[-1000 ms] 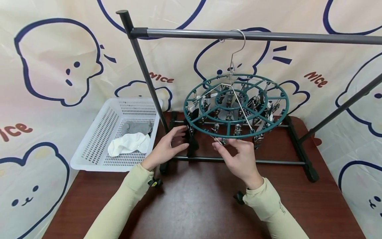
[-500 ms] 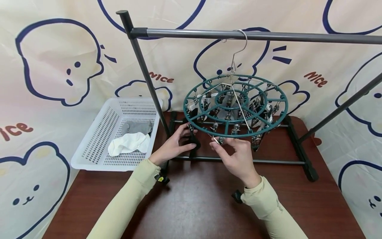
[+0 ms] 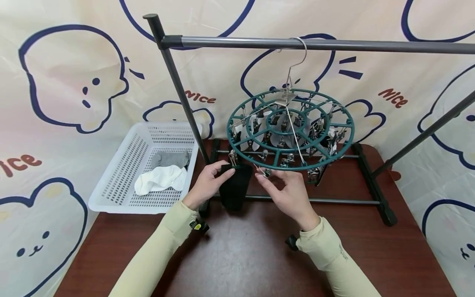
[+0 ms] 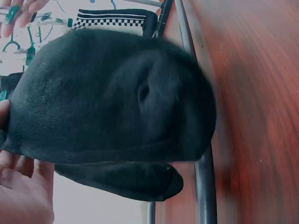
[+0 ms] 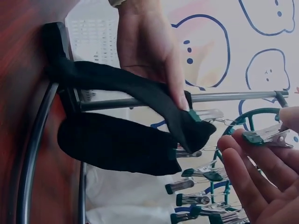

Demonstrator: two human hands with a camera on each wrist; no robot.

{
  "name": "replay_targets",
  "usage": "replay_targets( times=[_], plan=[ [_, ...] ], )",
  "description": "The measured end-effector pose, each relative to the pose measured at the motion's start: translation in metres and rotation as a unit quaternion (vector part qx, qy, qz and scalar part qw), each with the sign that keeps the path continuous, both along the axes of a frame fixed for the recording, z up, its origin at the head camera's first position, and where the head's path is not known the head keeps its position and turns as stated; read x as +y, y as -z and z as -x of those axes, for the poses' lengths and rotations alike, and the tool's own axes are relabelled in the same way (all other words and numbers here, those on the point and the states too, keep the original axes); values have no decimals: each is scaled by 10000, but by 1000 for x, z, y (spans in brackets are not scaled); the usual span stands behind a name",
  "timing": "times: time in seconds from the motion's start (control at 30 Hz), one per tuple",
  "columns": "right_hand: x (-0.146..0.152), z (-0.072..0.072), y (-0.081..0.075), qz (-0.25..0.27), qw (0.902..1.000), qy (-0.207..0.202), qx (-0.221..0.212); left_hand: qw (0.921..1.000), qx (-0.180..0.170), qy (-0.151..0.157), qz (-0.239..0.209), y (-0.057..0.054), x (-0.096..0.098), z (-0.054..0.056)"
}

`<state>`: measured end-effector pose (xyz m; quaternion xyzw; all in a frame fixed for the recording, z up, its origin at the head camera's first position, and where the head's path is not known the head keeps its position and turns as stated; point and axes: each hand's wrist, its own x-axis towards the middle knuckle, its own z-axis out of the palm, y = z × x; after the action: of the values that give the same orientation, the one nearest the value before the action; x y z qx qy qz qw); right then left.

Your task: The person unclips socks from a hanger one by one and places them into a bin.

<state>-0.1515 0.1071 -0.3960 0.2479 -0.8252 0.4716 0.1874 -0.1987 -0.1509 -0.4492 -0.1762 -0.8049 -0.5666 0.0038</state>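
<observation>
1. black sock (image 3: 235, 189) hangs btwn the hands, under front-left rim of green hanger (image 3: 293, 168); long axis approx vert, cuff up.
2. left hand (image 3: 207, 182) nearer: thumb + fingers pinch cuff.
3. right hand (image 3: 289, 194) just right of sock, apart; fingers nearly closed, pinching metal clip (image 3: 265, 172).
4. r wrist view: cuff's free corner faces that clip, gap btwn.

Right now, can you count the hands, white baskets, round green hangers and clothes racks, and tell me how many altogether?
Hands: 2, one left hand and one right hand
White basket: 1
Round green hanger: 1
Clothes rack: 1
Total: 5
</observation>
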Motion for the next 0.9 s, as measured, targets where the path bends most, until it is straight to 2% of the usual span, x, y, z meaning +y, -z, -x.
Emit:
replay_targets(
  times=[0.13,0.2,0.37,0.5,0.67,0.9],
  plan=[
    [-8,7,4,168,9998,-67,-51,9994,-145,-47,-316,1,-4,-4],
    [-12,11,7,408,9989,-198,-116,9985,-288,-68,-450,2,-6,-6],
    [-21,21,14,1196,9888,-612,-654,9976,-479,-48,-505,2,-8,-9],
    [-32,28,19,1399,9841,-497,-975,9978,-442,-39,-487,3,-10,-12],
    [-47,37,23,1517,9830,-283,-994,9975,-446,-32,-544,4,-12,-15],
    [-69,48,24,1878,9755,-488,-1032,9957,-487,15,-788,8,-14,-17]
  ],
)
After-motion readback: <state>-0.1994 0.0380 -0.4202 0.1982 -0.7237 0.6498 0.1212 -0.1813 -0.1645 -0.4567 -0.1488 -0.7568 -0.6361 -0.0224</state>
